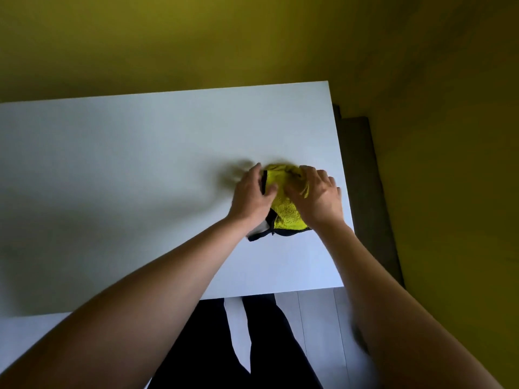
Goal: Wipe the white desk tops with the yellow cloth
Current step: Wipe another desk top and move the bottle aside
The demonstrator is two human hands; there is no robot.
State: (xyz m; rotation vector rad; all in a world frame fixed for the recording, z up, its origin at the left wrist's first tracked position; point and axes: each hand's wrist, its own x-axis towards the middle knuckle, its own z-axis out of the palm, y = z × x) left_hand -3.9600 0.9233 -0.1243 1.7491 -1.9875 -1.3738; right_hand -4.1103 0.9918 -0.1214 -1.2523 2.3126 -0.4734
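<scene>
Head view, looking down. Both hands are on the yellow cloth, which sits bunched on the white worktop toward its right side, nearer the right edge than the front edge. Left hand is on the cloth's left side: thumb lies across the yellow pile, fingers reach over the far left edge where the black trim shows, so it has hold of that edge in a loose curl. Right hand covers the cloth's right and far part: fingers bent down into the bunched fabric, gripping it; knuckles raised, wrist toward the worktop's right edge. The cloth is crumpled rather than flat: yellow terry face up between the hands, a black-bound hem along the near edge, and a pale grey-white patch of it poking out under the left wrist. Left fingertips are blurred, can't tell their exact placement. A soft shadow lies on the worktop just left of the left hand. Both forearms are bare and come in from the bottom of the frame. Wall behind and to the right of the worktop is olive-yellow. A dark strip runs between the worktop's right edge and the wall. Below the front edge: pale floor and the person's dark trousers.
</scene>
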